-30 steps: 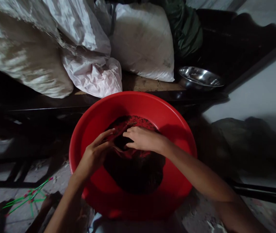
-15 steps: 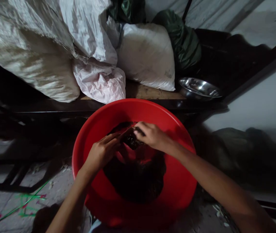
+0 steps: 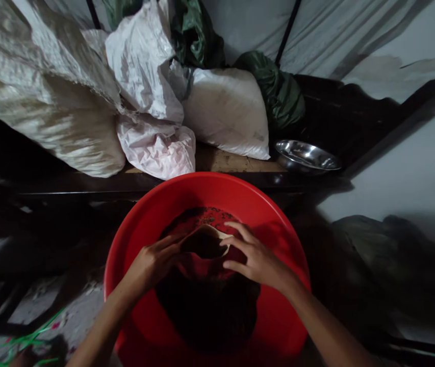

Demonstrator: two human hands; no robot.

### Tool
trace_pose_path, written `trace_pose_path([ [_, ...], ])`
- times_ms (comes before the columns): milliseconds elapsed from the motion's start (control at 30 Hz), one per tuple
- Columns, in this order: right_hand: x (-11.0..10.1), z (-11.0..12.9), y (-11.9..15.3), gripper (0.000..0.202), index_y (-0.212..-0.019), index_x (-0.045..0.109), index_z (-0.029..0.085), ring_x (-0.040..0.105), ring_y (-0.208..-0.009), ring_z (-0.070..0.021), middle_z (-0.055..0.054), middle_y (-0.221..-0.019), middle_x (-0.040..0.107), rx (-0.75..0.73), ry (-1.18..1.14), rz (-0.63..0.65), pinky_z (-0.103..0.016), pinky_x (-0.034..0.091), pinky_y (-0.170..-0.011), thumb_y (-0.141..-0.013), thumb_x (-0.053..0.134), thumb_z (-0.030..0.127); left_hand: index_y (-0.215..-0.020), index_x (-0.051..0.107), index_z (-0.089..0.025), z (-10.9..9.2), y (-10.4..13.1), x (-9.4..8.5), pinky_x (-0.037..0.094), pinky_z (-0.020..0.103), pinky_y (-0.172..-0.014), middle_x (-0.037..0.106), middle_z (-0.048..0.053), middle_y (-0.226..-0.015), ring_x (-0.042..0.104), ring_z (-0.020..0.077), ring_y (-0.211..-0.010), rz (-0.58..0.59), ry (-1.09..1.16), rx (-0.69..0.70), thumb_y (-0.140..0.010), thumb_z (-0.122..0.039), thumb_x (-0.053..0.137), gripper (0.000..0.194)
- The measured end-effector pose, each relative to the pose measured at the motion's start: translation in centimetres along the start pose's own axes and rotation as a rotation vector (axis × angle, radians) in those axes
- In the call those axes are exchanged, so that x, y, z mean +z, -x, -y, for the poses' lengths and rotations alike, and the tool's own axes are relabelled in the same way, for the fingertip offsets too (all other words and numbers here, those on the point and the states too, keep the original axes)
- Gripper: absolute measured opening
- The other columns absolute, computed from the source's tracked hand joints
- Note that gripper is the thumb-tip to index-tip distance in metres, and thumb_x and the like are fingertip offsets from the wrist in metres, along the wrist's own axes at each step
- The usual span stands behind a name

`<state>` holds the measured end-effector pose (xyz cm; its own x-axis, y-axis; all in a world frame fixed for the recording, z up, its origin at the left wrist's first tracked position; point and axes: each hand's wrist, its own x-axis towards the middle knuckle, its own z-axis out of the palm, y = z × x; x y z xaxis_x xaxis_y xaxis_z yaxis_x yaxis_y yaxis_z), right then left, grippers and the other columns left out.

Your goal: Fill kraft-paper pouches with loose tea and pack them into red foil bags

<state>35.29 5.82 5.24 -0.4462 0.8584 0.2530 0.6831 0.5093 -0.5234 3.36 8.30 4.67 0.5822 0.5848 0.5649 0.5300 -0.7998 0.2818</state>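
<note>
In the middle of a large red plastic basin [image 3: 274,204] stands a small bag [image 3: 198,265] with a pale rim, its mouth held wide. Its inside is dark and the contents cannot be made out. My left hand [image 3: 152,262] grips the bag's left edge, with the fingertips partly hidden. At the right edge my right hand [image 3: 253,257] is open, fingers spread, some of them touching or just beside the rim. A heap of dark loose material [image 3: 209,311] lies in the basin in front of the bag, too shadowed to name; bits are scattered behind it.
Behind the basin, a dark-framed bench holds a large cream sack [image 3: 68,132], a pinkish-white bag [image 3: 159,148], a full white sack [image 3: 228,112] and a green bag [image 3: 278,92]. A steel bowl [image 3: 307,155] sits at its right. Green strands [image 3: 29,339] lie on the floor.
My right hand has let go of the dark clump it held at the bag and spread its fingers. The bag's mouth is now wider and faces up. The view has tilted upward.
</note>
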Motion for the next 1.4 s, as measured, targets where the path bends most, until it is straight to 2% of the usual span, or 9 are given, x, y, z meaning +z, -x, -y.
trace_pose_path([
  [67, 0.7, -0.7, -1.3, 0.023, -0.114, 0.077, 0.022, 0.072, -0.106, -0.0203, -0.009, -0.122, 0.071, -0.042, 0.026, 0.01, -0.033, 0.059, -0.096, -0.092, 0.075, 0.022, -0.106, 0.072, -0.019, 0.1, 0.1, 0.0, 0.062, 0.017, -0.081, 0.078, 0.007, -0.116, 0.079, 0.0148, -0.096, -0.044, 0.076, -0.007, -0.105, -0.022, 0.056, 0.017],
  [167, 1.6, -1.6, -2.2, 0.018, -0.097, 0.077, 0.018, 0.069, -0.077, -0.0146, -0.004, -0.085, 0.072, -0.14, 0.049, -0.156, -0.026, 0.058, -0.076, -0.095, 0.063, 0.008, -0.097, 0.069, -0.018, -0.2, 0.6, -0.4, 0.058, 0.013, -0.075, 0.078, 0.004, -0.099, 0.077, 0.011, -0.084, -0.115, 0.113, -0.063, -0.101, -0.013, 0.058, 0.013],
  [267, 2.3, -1.4, -1.6, 0.025, -0.087, 0.074, 0.018, 0.067, -0.075, -0.015, -0.004, -0.081, 0.07, -0.237, 0.12, -0.297, -0.026, 0.057, -0.073, -0.099, 0.055, 0.008, -0.096, 0.067, -0.02, -0.3, 1.5, -0.4, 0.057, 0.013, -0.075, 0.076, 0.002, -0.095, 0.076, 0.01, -0.082, -0.15, 0.084, -0.127, -0.099, -0.01, 0.059, 0.013],
  [433, 3.5, -1.6, -0.8, 0.022, -0.118, 0.069, 0.016, 0.071, -0.076, -0.0137, -0.002, -0.088, 0.077, -0.29, 0.166, -0.302, -0.026, 0.058, -0.075, -0.101, 0.056, 0.01, -0.121, 0.063, -0.022, 0.4, 2.8, 1.0, 0.059, 0.019, -0.064, 0.075, 0.002, -0.094, 0.075, 0.0143, -0.075, -0.081, -0.048, -0.228, -0.1, -0.013, 0.053, 0.025],
  [600, 3.2, -2.6, -1.2, 0.028, -0.075, 0.064, 0.019, 0.062, -0.063, -0.0151, 0.0, -0.066, 0.066, -0.367, 0.319, -0.308, -0.029, 0.048, -0.065, -0.094, 0.053, 0.002, -0.107, 0.068, -0.021, 0.5, 2.8, 1.2, 0.062, 0.024, -0.075, 0.075, 0.004, -0.096, 0.076, 0.0164, -0.087, -0.075, -0.17, -0.041, -0.091, 0.001, 0.042, 0.037],
  [800, 2.7, 1.7, -2.5, 0.003, -0.092, 0.067, 0.018, 0.065, -0.096, -0.0241, -0.005, -0.093, 0.073, -0.163, 0.408, -0.14, -0.039, 0.05, -0.089, -0.092, 0.067, 0.022, -0.092, 0.064, -0.019, -1.0, 1.5, 1.2, 0.057, 0.025, -0.064, 0.067, 0.003, -0.08, 0.068, 0.0161, -0.07, -0.084, -0.238, -0.025, -0.098, -0.007, 0.052, 0.019],
  [1000, 5.0, 4.9, -4.4, 0.007, -0.096, 0.065, 0.019, 0.063, -0.092, -0.0211, -0.002, -0.094, 0.071, -0.359, 0.472, 0.143, -0.038, 0.049, -0.083, -0.093, 0.061, 0.014, -0.107, 0.064, -0.019, -1.1, 2.8, 0.3, 0.055, 0.022, -0.065, 0.067, 0.003, -0.086, 0.065, 0.0142, -0.074, -0.033, -0.152, 0.004, -0.098, -0.001, 0.047, 0.026],
  [1167, 5.2, 6.1, -5.2, 0.006, -0.097, 0.066, 0.019, 0.064, -0.095, -0.0246, -0.003, -0.096, 0.071, -0.316, 0.456, 0.138, -0.041, 0.05, -0.083, -0.093, 0.064, 0.023, -0.11, 0.065, -0.019, -0.7, 4.8, 0.2, 0.057, 0.021, -0.071, 0.07, 0.002, -0.087, 0.068, 0.0118, -0.075, -0.1, -0.131, 0.018, -0.097, -0.001, 0.051, 0.027],
  [1400, 7.2, 8.3, -7.8, 0.012, -0.092, 0.067, 0.015, 0.068, -0.085, -0.0229, -0.005, -0.09, 0.07, -0.489, 0.409, 0.218, -0.04, 0.052, -0.076, -0.096, 0.058, 0.023, -0.09, 0.059, -0.021, -0.6, 3.5, 0.3, 0.05, 0.023, -0.059, 0.068, 0.004, -0.08, 0.068, 0.0145, -0.071, -0.094, -0.185, 0.104, -0.097, -0.001, 0.046, 0.025],
])
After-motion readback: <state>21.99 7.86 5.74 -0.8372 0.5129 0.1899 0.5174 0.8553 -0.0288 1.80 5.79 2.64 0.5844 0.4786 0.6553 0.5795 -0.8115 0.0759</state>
